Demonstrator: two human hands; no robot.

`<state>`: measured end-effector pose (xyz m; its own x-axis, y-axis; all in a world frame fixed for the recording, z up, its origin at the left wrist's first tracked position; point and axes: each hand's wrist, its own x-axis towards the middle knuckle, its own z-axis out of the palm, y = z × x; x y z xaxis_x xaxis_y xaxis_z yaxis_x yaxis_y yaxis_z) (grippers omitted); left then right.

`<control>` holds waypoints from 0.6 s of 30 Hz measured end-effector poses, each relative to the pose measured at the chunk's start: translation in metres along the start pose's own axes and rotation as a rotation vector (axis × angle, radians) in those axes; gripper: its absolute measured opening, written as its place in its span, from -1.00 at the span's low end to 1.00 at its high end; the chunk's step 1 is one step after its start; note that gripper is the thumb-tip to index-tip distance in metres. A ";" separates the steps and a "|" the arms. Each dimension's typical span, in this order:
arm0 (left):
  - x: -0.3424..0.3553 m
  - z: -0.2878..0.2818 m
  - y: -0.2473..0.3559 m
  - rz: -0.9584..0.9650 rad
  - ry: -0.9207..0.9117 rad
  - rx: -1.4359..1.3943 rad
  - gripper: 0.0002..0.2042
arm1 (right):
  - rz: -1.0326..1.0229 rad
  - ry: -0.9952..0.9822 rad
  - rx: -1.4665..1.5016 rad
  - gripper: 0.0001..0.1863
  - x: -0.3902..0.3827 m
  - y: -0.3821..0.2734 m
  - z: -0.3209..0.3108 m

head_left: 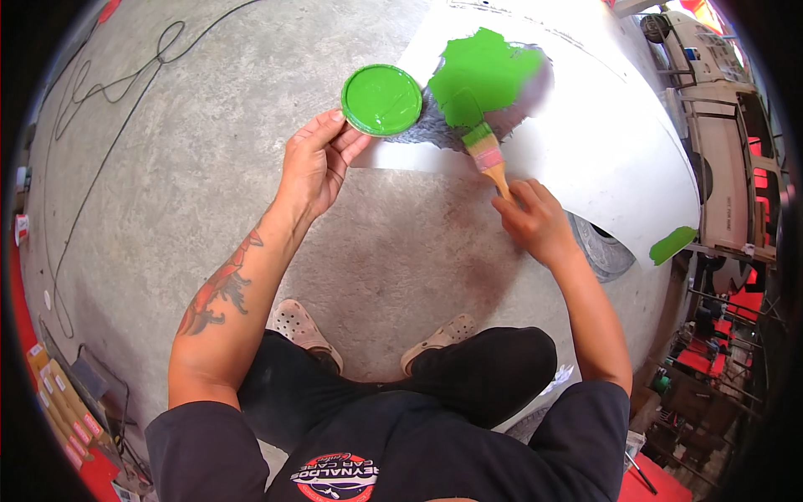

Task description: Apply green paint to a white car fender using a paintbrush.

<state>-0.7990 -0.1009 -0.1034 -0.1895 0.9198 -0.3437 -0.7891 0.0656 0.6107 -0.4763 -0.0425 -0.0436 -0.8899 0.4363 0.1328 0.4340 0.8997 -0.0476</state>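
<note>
My left hand (318,155) grips the rim of a round, shallow lid (381,99) coated with glossy green paint, held near the panel's lower left. My right hand (531,213) is closed on the wooden handle of a paintbrush (485,149) whose bristles are green. The bristles lie at the lower edge of an irregular green patch (485,71) on a white vehicle panel (611,125); whether they touch it I cannot tell. Grey, roughened surface shows around the patch. A smaller green patch (672,243) sits at the panel's lower right.
A tire (604,255) shows beneath the panel. A looping cable (171,38) lies on the concrete floor (167,142). Tan vehicle bodywork (723,167) and racks of parts stand at the right rim. Cardboard (54,393) lies at the lower left. My two clogs (297,322) are below my hands.
</note>
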 end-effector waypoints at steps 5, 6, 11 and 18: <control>0.002 0.007 -0.002 0.012 0.016 -0.044 -0.82 | 0.043 0.230 -0.077 -0.68 0.030 -0.007 -0.018; 0.002 0.006 -0.004 -0.004 0.007 -0.023 -0.82 | 0.051 0.295 -0.087 -0.72 0.040 -0.004 -0.011; 0.002 0.013 -0.009 -0.019 -0.039 0.007 -0.80 | 0.068 0.173 -0.148 -0.88 0.029 -0.013 0.023; 0.000 0.011 -0.003 0.008 0.022 0.027 -0.80 | 0.163 0.318 -0.064 -0.78 0.045 -0.032 0.004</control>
<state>-0.7900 -0.0966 -0.0975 -0.2092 0.9115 -0.3542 -0.7713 0.0689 0.6328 -0.5306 -0.0515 -0.0396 -0.7246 0.5386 0.4299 0.5836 0.8114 -0.0328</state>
